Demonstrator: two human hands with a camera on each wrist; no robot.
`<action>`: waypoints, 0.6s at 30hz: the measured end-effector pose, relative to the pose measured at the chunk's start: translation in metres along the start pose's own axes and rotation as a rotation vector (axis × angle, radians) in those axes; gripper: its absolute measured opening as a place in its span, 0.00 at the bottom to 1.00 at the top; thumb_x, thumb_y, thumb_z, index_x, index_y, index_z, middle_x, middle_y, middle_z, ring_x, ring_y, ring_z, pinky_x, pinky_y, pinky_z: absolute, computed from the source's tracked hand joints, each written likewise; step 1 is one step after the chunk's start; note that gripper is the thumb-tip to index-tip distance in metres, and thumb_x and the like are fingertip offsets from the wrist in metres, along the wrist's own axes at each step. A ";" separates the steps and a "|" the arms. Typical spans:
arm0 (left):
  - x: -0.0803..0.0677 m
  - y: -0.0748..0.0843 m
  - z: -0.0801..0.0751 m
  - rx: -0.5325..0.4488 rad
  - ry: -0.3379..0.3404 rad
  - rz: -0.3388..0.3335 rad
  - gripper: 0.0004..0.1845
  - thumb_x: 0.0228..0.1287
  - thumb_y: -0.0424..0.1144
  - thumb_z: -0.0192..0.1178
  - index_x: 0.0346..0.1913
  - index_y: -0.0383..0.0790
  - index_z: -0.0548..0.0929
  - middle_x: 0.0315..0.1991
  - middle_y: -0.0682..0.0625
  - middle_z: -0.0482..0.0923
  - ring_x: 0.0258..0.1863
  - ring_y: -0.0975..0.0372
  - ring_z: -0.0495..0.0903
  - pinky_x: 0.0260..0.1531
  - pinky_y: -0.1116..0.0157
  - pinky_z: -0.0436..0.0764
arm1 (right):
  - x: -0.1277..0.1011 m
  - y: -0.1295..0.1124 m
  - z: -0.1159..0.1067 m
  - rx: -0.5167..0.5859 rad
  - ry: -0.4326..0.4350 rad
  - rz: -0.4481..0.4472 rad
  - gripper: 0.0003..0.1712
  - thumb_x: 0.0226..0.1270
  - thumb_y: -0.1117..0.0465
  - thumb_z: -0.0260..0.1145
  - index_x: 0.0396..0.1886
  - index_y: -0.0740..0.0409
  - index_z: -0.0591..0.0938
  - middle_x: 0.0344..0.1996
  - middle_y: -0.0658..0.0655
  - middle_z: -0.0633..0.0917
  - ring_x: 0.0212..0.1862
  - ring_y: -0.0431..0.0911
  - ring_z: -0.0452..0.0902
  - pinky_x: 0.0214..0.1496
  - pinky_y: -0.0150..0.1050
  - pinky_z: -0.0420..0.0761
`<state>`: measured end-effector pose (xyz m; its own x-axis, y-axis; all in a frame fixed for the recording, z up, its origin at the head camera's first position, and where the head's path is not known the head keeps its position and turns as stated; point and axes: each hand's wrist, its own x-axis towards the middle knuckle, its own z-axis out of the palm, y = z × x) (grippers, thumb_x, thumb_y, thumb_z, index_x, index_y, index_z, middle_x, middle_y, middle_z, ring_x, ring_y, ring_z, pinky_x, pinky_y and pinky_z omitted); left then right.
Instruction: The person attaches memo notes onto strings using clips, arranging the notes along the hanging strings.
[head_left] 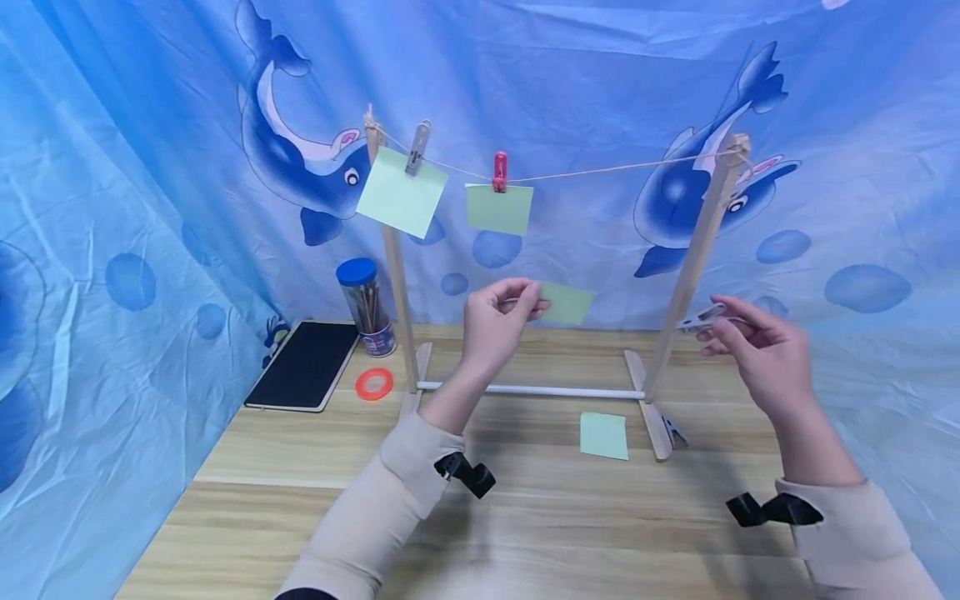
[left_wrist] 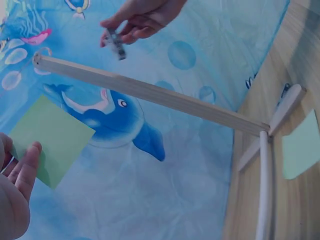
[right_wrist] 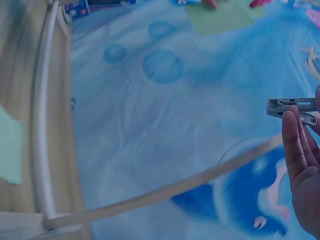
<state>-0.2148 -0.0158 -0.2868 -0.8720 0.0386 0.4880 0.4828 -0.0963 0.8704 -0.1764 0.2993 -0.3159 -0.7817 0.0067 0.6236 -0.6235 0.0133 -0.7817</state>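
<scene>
My left hand (head_left: 497,321) pinches a green sticky note (head_left: 567,303) by its edge, in the middle of the wooden frame and below the string (head_left: 615,170). Beside the frame's right post (head_left: 693,267), my right hand (head_left: 768,350) holds a grey clothespin (head_left: 703,317) between thumb and fingers. The right wrist view shows that clothespin (right_wrist: 292,107) at the fingertips. Two notes hang from the string: a pale green note (head_left: 402,193) under a grey clothespin (head_left: 418,147) at the left, and a green note (head_left: 499,209) under a red clothespin (head_left: 500,172).
Another note (head_left: 603,436) lies on the table near the frame's right foot (head_left: 647,408), with a clothespin (head_left: 674,432) beside that foot. At the left are a black notebook (head_left: 303,365), a blue-lidded jar (head_left: 366,307) of sticks and an orange tape ring (head_left: 374,384). A white rod (head_left: 562,391) joins the posts.
</scene>
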 end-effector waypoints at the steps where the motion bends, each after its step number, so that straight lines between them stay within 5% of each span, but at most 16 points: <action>1: 0.001 0.003 0.001 -0.001 0.005 -0.001 0.10 0.63 0.34 0.60 0.39 0.27 0.83 0.32 0.38 0.84 0.31 0.49 0.85 0.34 0.62 0.84 | 0.004 -0.004 0.003 -0.002 -0.013 -0.014 0.19 0.63 0.78 0.57 0.55 0.77 0.73 0.32 0.56 0.87 0.33 0.42 0.84 0.32 0.32 0.83; 18: 0.024 0.029 0.018 -0.062 0.096 -0.012 0.09 0.61 0.35 0.62 0.35 0.29 0.84 0.30 0.39 0.84 0.30 0.51 0.85 0.35 0.64 0.84 | 0.064 -0.053 0.046 0.006 -0.112 -0.115 0.18 0.63 0.77 0.57 0.54 0.74 0.75 0.45 0.63 0.83 0.35 0.46 0.85 0.30 0.35 0.83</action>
<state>-0.2203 0.0004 -0.2485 -0.8828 -0.0548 0.4666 0.4691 -0.1581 0.8689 -0.1938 0.2530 -0.2349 -0.7018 -0.1058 0.7044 -0.7086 0.0020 -0.7056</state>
